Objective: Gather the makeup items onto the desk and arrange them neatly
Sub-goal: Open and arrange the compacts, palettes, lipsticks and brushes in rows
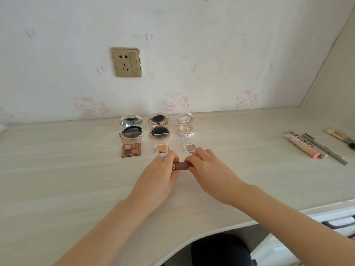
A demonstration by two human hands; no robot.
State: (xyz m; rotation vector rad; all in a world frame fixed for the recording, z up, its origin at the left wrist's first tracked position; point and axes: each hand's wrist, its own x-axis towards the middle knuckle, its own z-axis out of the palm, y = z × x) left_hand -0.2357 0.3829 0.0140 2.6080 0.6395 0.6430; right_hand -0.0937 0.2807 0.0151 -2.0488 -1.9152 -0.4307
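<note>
A small brown tube (181, 166) with a gold band lies sideways between my hands at the middle of the pale desk (57, 169). My left hand (160, 176) grips its left end and my right hand (206, 169) grips its right end. Behind them stand three open compacts: a silver one (131, 124), a rose-gold one (159, 126) and a white one (185, 124). In front of those lie a brown four-pan eyeshadow palette (131, 145), an orange single shadow (161, 148) and a pink glitter single shadow (190, 147), the last partly behind my right fingers.
At the right of the desk lie a pink and white tube (303, 145), a grey pencil (325, 148) and a gold brush (340, 136). A wall socket (126, 62) sits above. The desk's curved front edge runs below my forearms, with a dark chair seat (219, 250) under it.
</note>
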